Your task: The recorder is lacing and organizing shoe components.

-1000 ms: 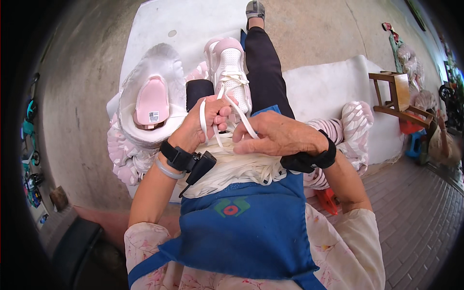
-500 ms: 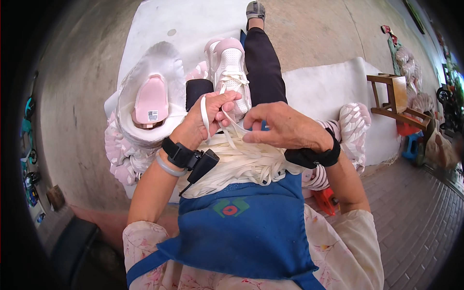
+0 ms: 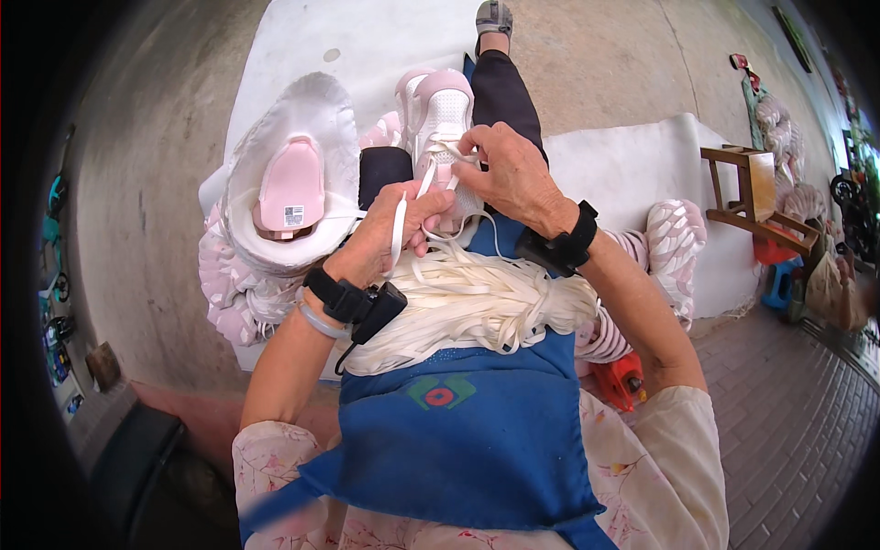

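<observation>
A pink and white shoe upper (image 3: 445, 112) lies between my legs, its toe pointing away from me. My left hand (image 3: 403, 225) is closed in a pinch on a flat white shoelace (image 3: 400, 235) just below the upper's lacing. At the upper's right edge, my right hand (image 3: 518, 179) has thumb and forefinger pinched on a stretch of lace by the eyelets. A lace loop hangs below the two hands. Across my lap, on the blue apron (image 3: 458, 477), rests a thick bundle of cream shoelaces (image 3: 486, 298).
At the left stands a white-wrapped ring-shaped piece with a pink insole (image 3: 290, 188) in it, above stacked pink and white uppers (image 3: 229, 298). More bundled uppers (image 3: 674, 257) lie at the right. Beyond them are a wooden stool (image 3: 747, 188) and a red object (image 3: 621, 380).
My right hand has moved forward from above the lace bundle to the upper's eyelets, closing on the lace there. My left hand has shifted only slightly, keeping its hold.
</observation>
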A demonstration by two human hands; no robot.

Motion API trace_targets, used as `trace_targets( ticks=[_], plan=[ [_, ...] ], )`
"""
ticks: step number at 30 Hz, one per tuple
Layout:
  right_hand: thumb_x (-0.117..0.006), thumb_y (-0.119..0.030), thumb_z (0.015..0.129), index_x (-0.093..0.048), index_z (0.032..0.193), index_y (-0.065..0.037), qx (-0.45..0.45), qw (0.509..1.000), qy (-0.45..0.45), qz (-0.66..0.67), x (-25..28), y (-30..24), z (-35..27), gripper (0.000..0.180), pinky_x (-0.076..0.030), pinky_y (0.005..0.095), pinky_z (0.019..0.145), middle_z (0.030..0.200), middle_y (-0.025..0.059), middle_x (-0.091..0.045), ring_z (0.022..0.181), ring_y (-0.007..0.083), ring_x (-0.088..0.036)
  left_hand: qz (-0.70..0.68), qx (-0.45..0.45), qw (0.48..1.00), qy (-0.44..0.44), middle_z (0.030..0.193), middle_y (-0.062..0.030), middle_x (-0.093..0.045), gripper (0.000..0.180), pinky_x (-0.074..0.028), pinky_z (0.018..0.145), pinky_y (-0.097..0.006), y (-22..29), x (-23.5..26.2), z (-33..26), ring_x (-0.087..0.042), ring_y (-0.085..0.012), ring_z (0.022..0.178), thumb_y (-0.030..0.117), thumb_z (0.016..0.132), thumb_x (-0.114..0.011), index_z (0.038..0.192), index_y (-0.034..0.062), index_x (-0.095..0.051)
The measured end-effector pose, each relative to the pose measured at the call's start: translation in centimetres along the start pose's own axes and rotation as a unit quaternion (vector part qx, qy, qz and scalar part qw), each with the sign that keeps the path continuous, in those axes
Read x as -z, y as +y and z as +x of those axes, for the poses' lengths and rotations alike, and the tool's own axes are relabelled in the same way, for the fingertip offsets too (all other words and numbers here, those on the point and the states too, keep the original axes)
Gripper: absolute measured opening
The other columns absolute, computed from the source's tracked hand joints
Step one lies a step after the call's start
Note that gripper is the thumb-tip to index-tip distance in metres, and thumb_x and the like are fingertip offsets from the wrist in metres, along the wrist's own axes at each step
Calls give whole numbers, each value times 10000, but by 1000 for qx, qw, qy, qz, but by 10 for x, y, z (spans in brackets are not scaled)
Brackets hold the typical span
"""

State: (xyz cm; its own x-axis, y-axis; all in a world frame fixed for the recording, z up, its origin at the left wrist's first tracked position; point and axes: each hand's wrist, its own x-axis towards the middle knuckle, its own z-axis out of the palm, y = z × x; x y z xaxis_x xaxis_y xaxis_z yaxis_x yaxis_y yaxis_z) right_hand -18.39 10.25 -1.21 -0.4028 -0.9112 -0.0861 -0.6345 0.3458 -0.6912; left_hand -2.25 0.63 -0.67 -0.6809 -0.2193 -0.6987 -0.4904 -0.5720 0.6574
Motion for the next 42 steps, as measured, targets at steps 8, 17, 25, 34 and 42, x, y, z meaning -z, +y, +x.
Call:
trace_targets(
  ticks=[8,17,25,34,42],
  plan=[
    [-652,-209,737,-631,775,-5,-58,983,-175,16,17,7,21,209,-482,397,641,801,165,-565,711,311,-591,16,-16,1000,-15,640,35,-518,254,-373,348,-153,-7,9,6,-425,-5,423,266,892,-643,912,16,-600],
    [-628,-104,805,-626,864,-26,88,991,99,-4,-5,4,7,98,-479,384,623,826,118,-557,682,305,-595,37,-8,999,-15,647,34,-521,232,-373,355,-157,-7,10,5,-428,-12,426,256,906,-611,912,24,-591],
    [-577,-82,840,-622,955,-17,24,978,50,202,-10,2,8,139,-476,308,601,737,60,-579,663,177,-581,39,-2,999,-13,649,36,-516,236,-371,364,-165,-6,11,4,-425,-10,446,264,912,-601,917,28,-589],
    [-547,-112,836,-612,934,29,-146,913,-114,364,4,19,14,184,-431,229,623,740,14,-577,686,96,-506,136,-42,990,-2,623,29,-481,268,-351,405,-193,6,12,-18,-433,-43,470,279,912,-602,843,21,-592],
    [-611,-174,820,-576,995,36,-86,988,-49,118,-1,12,-2,275,-482,329,629,733,169,-628,658,243,-608,223,-50,974,3,576,43,-453,259,-301,387,-207,-3,21,-42,-382,-37,442,264,930,-578,817,32,-576]
  ],
)
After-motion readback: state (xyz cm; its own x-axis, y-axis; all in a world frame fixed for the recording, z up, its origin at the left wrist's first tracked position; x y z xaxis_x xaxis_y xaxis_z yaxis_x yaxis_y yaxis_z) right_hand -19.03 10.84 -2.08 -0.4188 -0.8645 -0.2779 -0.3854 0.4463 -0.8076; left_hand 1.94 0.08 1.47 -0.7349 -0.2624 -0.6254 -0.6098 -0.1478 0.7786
